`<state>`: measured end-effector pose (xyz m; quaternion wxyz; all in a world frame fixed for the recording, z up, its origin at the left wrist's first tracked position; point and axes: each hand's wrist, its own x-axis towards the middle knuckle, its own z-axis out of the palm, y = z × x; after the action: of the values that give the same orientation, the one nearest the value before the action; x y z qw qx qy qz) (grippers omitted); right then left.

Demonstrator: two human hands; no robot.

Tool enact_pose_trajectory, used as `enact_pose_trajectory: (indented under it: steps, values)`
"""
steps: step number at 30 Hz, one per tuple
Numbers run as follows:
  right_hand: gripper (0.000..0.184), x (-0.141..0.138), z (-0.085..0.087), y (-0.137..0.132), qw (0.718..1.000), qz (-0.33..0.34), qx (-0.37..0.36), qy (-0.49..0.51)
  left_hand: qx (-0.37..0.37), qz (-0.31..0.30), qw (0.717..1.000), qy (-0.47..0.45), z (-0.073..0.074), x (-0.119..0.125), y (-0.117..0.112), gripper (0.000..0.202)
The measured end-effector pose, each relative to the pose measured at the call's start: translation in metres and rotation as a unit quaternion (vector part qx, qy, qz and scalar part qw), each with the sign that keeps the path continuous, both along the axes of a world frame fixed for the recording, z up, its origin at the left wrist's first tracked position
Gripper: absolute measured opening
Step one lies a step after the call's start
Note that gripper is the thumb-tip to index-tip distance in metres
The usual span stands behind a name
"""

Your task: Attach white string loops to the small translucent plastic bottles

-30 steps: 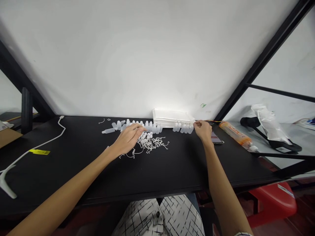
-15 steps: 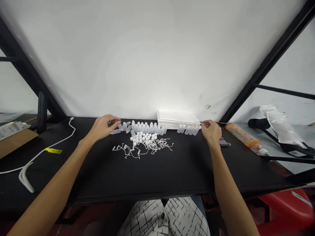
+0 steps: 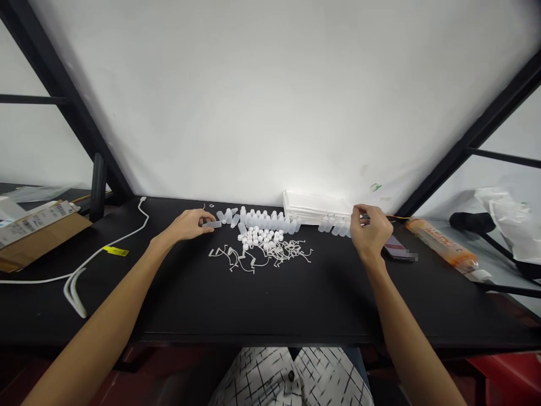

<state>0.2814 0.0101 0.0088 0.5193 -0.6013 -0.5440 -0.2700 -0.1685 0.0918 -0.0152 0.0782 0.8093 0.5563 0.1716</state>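
My left hand (image 3: 190, 224) lies on the black table (image 3: 270, 304) with its fingers closed on a small translucent vial (image 3: 212, 224) lying on its side, at the left end of a row of vials (image 3: 262, 219). In front of that row sit a cluster of white caps (image 3: 260, 237) and a tangle of thin white plastic strips (image 3: 266, 255). My right hand (image 3: 371, 230) is lifted a little, fingers pinched on something I cannot make out, beside a short group of vials (image 3: 336, 227) in front of a stack of white trays (image 3: 316, 207).
A phone (image 3: 397, 248) lies just right of my right hand, then an orange tube (image 3: 443, 243) and a black stand with a plastic bag (image 3: 502, 220). On the left are a white cable (image 3: 105, 251) with a yellow tag, a white curved piece (image 3: 72, 290) and a cardboard box (image 3: 38, 228).
My left hand left the cap pile, swung left along the vial row and closed on the lying end vial. My right hand stayed by the small vial group. The view shifted left.
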Motion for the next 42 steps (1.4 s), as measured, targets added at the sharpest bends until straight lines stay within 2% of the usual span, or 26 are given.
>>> enact_pose_trajectory:
  steps: [5, 8, 11, 13, 19, 22, 28, 32, 37, 42]
  values:
    - [0.017, -0.019, -0.004, -0.002, 0.998, 0.058, -0.024, -0.018, -0.004, 0.006, 1.000, -0.003, 0.000, -0.004, 0.002, 0.038]
    - [0.017, -0.030, -0.009, -0.004, 0.989, 0.126, -0.068, -0.049, -0.020, -0.003, 1.000, -0.003, 0.001, -0.003, 0.001, 0.038]
    - [0.015, -0.042, -0.014, -0.007, 0.961, 0.213, -0.146, -0.101, -0.023, -0.011, 1.000, -0.014, 0.002, 0.000, -0.001, 0.033]
    - [0.014, -0.050, -0.018, -0.009, 0.941, 0.245, -0.198, -0.122, -0.012, -0.010, 0.999, -0.030, 0.004, 0.002, -0.004, 0.034]
    - [0.011, -0.067, -0.024, -0.014, 0.885, 0.282, -0.329, -0.171, 0.048, 0.029, 0.996, -0.076, 0.016, 0.011, -0.014, 0.043]
    - [0.012, -0.069, -0.023, -0.015, 0.872, 0.285, -0.360, -0.171, 0.074, 0.046, 0.991, -0.103, 0.021, 0.017, -0.020, 0.040]
    - [0.013, -0.065, -0.021, -0.012, 0.877, 0.288, -0.365, -0.122, 0.073, 0.025, 0.976, -0.202, 0.023, 0.025, -0.026, 0.041]
    - [0.012, -0.060, -0.021, -0.008, 0.884, 0.287, -0.367, -0.029, 0.061, 0.016, 0.967, -0.248, 0.025, 0.030, -0.029, 0.042]
    - [0.013, -0.057, -0.022, -0.002, 0.879, 0.341, -0.316, 0.103, 0.004, -0.011, 0.941, -0.339, 0.029, 0.044, -0.040, 0.038]
    - [0.018, -0.057, -0.019, -0.002, 0.883, 0.345, -0.276, 0.160, -0.035, -0.030, 0.922, -0.384, 0.030, 0.058, -0.049, 0.038]
